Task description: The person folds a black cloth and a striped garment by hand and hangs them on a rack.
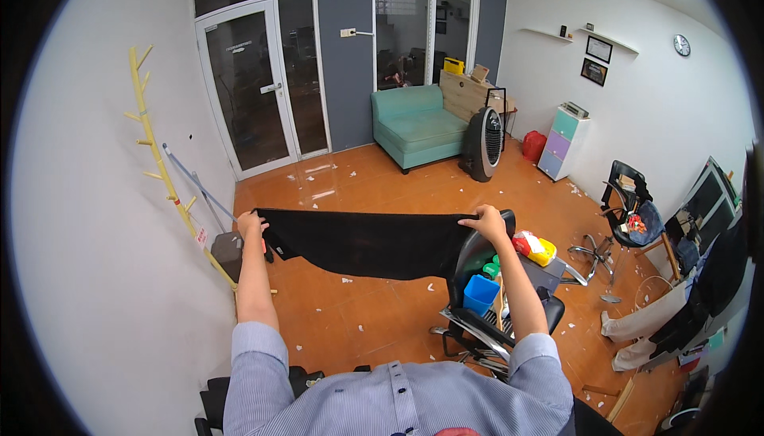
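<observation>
Cloth: light, limp, we judge; our left grip and right grip pinch its upper corners, likely best hold.

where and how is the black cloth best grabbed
Probably by both ends of its upper edge, one hand per end, coming from the wearer's side. The black cloth is spread wide, its upper edge nearly straight and its lower edge hanging in a loose curve. The left hand and right hand hold it at those ends.
</observation>
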### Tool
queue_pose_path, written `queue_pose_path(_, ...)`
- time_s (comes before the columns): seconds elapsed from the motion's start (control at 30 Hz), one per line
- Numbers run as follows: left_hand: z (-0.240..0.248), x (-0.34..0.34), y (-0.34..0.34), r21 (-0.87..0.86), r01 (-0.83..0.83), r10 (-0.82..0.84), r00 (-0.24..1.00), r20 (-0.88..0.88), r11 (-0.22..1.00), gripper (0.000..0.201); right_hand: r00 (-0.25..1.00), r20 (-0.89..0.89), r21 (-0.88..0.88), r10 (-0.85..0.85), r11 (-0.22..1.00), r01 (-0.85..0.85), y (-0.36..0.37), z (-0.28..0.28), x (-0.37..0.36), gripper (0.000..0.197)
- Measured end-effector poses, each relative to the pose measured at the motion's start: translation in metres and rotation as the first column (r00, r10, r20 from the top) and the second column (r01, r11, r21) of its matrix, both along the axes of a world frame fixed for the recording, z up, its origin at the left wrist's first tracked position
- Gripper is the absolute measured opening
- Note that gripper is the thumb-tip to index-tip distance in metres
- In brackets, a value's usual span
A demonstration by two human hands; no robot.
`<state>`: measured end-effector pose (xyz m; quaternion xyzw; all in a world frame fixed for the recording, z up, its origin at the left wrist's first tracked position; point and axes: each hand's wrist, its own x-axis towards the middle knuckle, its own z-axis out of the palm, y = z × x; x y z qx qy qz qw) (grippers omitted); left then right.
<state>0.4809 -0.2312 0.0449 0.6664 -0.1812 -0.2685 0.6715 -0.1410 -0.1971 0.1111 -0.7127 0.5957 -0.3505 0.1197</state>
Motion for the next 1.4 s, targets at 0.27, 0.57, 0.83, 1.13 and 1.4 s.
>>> queue_pose_path(0.27, -0.025, 0.007, -0.035, -0.124, -0.070, 0.069, 0.998, -0.012, 0.990, 0.027, 0.540, 0.830, -0.059, 0.143, 0.984, -0.169, -0.006, -0.012, 0.009, 0.022)
queue_pose_path(0.57, 0.003, -0.047, -0.050, -0.351, 0.094, -0.086, 0.996, 0.039, 0.932, 0.024, 0.350, 0.876, -0.179, 0.331, 0.898, -0.401, -0.020, 0.030, 0.066, 0.018)
queue_pose_path(0.83, 0.072, -0.153, -0.047, -0.389, 0.682, -0.477, 0.720, 0.504, 0.620, 0.017, 0.606, 0.524, 0.072, 0.598, 0.678, -0.732, -0.010, 0.053, 0.146, 0.017)
queue_pose_path(1.13, 0.108, -0.236, -0.022, -0.221, 0.945, -0.734, 0.328, 0.595, 0.243, 0.055, 0.797, 0.229, -0.408, 0.558, 0.799, -0.442, -0.043, 0.047, 0.174, 0.020)
queue_pose_path(1.4, 0.112, -0.251, -0.007, -0.036, 0.960, -0.719, 0.232, 0.654, 0.278, 0.051, 0.748, 0.361, -0.311, 0.557, 0.828, -0.466, -0.047, 0.038, 0.181, 0.016)
